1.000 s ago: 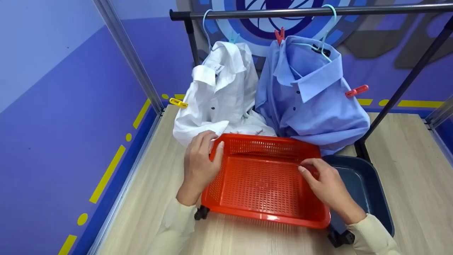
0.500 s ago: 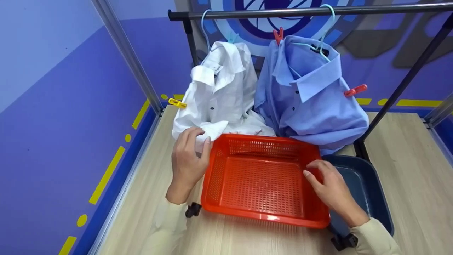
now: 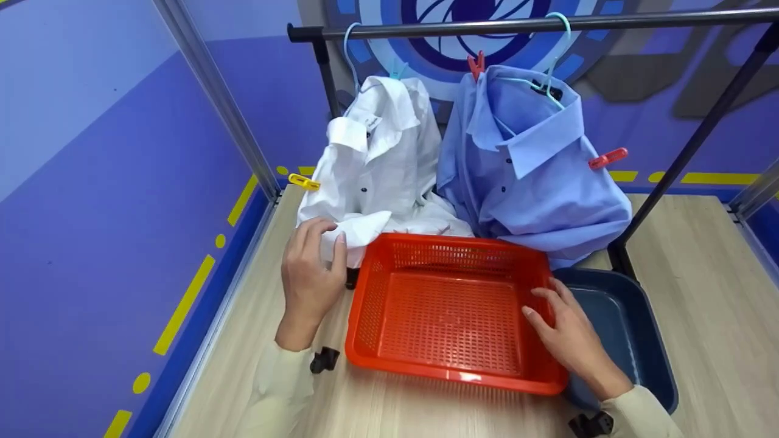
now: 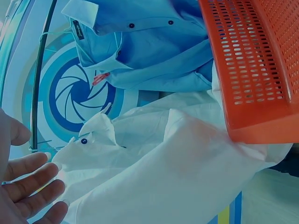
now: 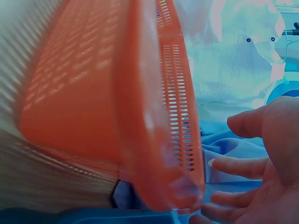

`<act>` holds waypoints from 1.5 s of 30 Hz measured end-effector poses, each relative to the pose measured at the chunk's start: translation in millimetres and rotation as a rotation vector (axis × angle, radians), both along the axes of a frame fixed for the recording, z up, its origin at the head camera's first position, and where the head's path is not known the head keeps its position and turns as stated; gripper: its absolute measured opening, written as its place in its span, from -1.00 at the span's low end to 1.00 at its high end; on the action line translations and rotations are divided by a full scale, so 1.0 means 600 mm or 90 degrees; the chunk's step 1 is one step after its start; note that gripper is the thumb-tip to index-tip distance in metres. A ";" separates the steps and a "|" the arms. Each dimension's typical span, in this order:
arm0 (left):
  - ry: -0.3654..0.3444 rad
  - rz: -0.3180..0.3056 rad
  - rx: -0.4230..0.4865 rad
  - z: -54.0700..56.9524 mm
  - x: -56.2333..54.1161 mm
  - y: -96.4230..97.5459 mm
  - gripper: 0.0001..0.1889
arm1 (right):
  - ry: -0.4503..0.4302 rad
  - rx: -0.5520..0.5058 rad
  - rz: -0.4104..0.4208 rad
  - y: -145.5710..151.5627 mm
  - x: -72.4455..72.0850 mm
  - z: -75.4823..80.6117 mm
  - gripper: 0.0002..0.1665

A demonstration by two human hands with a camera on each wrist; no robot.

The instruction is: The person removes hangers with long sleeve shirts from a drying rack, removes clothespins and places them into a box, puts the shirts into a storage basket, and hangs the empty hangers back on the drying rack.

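A red perforated plastic basket (image 3: 450, 378) stands on the wooden table, with nothing lying in it. My left hand (image 3: 312, 267) is held just left of the basket, fingers loosely bent and holding nothing, overlapping the hem of the white shirt (image 3: 389, 164) in the head view. Over the basket's right side is my right hand (image 3: 569, 325), thumb and fingers apart, with nothing between them. In the right wrist view the right fingers lie close to the basket's rim (image 5: 140, 112). A blue shirt (image 3: 535, 164) hangs behind the basket.
Both shirts hang from light-blue hangers on a black rail (image 3: 426, 29). Clothespins are clipped on them: yellow (image 3: 303, 182), teal (image 3: 397, 70) and red (image 3: 608, 159). A dark blue tray (image 3: 614, 322) sits right of the basket, partly under it. A patterned wall (image 3: 122, 213) rises at left.
My left hand has moved left, away from the basket's left rim. My right hand has shifted slightly right and down, its fingers spreading a little. The basket and shirts stay in place.
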State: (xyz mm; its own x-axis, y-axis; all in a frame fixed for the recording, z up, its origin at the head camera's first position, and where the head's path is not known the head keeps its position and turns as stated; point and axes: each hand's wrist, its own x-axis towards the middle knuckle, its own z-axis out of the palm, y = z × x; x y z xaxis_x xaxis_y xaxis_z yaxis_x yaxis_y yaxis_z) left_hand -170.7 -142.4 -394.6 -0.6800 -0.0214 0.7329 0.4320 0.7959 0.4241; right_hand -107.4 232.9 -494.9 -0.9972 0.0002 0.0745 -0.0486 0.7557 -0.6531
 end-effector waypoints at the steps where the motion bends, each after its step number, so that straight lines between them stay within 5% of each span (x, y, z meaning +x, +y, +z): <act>1: 0.003 0.000 0.003 0.000 0.000 -0.001 -0.80 | -0.001 -0.001 -0.001 0.000 0.000 -0.003 -0.47; 14: 0.025 0.002 0.030 -0.007 -0.007 -0.011 -0.83 | -0.018 -0.015 0.006 -0.001 0.008 -0.031 -0.43; 23: 0.013 0.007 0.041 -0.002 -0.012 -0.019 -0.82 | -0.023 -0.044 0.023 -0.004 0.010 -0.049 -0.22; 33: 0.041 0.000 0.067 0.004 -0.018 -0.027 -0.83 | 0.037 -0.044 0.005 -0.009 0.014 -0.062 -0.21; 45: 0.050 0.008 0.083 0.009 -0.023 -0.037 -0.82 | 0.020 -0.089 -0.020 -0.004 0.019 -0.067 -0.13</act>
